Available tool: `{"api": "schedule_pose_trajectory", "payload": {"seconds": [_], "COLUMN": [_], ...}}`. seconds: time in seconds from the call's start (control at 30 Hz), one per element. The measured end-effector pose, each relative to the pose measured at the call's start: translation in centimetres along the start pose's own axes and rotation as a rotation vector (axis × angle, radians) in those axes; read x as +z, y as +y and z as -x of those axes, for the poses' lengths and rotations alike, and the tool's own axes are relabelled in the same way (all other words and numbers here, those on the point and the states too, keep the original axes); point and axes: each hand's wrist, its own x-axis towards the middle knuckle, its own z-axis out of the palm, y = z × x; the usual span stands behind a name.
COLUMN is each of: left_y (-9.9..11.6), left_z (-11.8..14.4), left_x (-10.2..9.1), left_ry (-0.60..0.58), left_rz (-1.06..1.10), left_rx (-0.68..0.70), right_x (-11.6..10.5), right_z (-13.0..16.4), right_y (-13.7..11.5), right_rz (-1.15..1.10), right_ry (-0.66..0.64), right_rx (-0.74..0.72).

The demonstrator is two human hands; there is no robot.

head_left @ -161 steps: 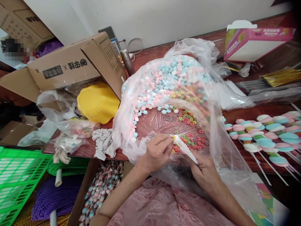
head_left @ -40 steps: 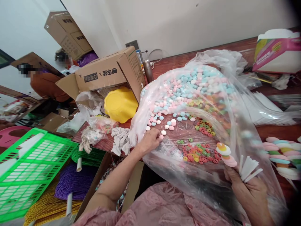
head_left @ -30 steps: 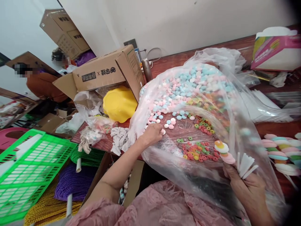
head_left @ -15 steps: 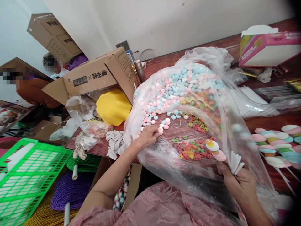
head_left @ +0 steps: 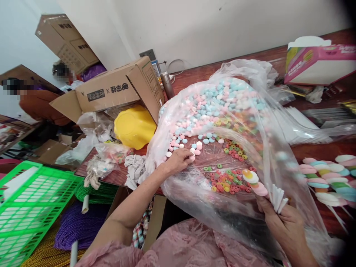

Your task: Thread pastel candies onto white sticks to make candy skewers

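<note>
My left hand reaches into the clear plastic bag, its fingers closed at a small pink-and-white marshmallow. More pink, white and blue marshmallows lie around and behind it. Wrapped in my right hand are several white sticks and a candy skewer that carries a pink piece and a white one with a yellow, egg-like centre. Between the hands, ring-shaped gummies in red, green and yellow are spread on the plastic bag. The fingertips of my right hand partly hide the skewer's lower end.
Finished-looking marshmallow skewers lie at the right. An open cardboard box with a yellow scalloped container stands left, near a metal bottle. A green basket is at lower left. Two people sit in the background.
The view has shifted slightly. My left hand stays by the same marshmallows, with its fingers moved a little at the pink-and-white one. My right hand keeps its hold on the sticks and skewer.
</note>
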Motion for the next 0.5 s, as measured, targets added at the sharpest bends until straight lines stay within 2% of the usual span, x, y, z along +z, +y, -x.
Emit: {"api": "schedule_pose_trajectory", "payload": {"seconds": [0.1,0.33,0.43,0.5], "left_y": [0.3,0.7,1.2,2.1], "left_z": [0.0,0.5,0.8,1.2], "left_x": [0.1,1.2,1.5,1.6], "left_ry": [0.001,0.046,0.06,0.07], "left_rz": [-0.011,-0.031,0.091,0.27], "left_rx": [-0.006,0.031,-0.006,-0.08], "right_x": [-0.1,-0.1,0.0,0.0], "right_z": [-0.3,-0.7,-0.5,-0.5], "right_y": [-0.5,-2.0,-1.3,-0.8], "right_rz": [0.007,0.028,0.047,0.066], "right_ry": [-0.036,-0.028,-0.031,-0.06], "right_rx": [-0.037,-0.054,-0.08,-0.139]}}
